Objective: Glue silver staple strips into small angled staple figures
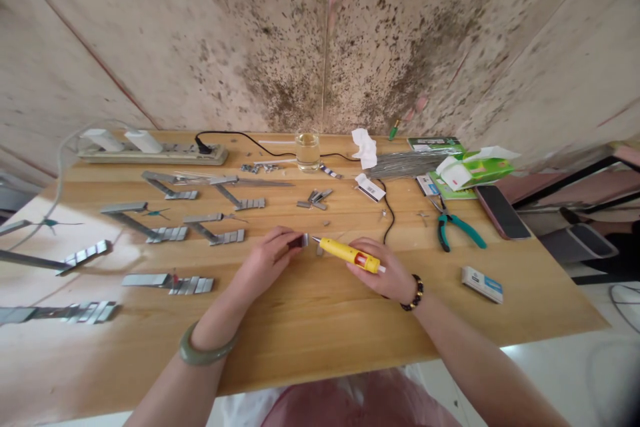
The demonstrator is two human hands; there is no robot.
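My left hand [273, 257] pinches a small grey strip [305, 239], dark on its inner side, just above the wooden table. In my right hand [377, 270] is a yellow hot glue gun [345, 252], a stick end showing at its rear. Its metal nozzle points left and sits close to the strip; whether they touch I cannot tell. Beyond my hands lies a small pile of loose grey strips [315, 199]. Several built pieces of grey strips, such as an angled one [215, 228] and a flatter one [170, 282], stand or lie to the left.
A power strip [155, 155] and a glass of pale liquid [307, 151] are along the wall. At the right are teal-handled pliers [457, 227], a phone [501, 211], a tissue pack [473, 169], thin wires [407, 164] and a small box [483, 284]. A black cord [390, 213] runs behind my right hand.
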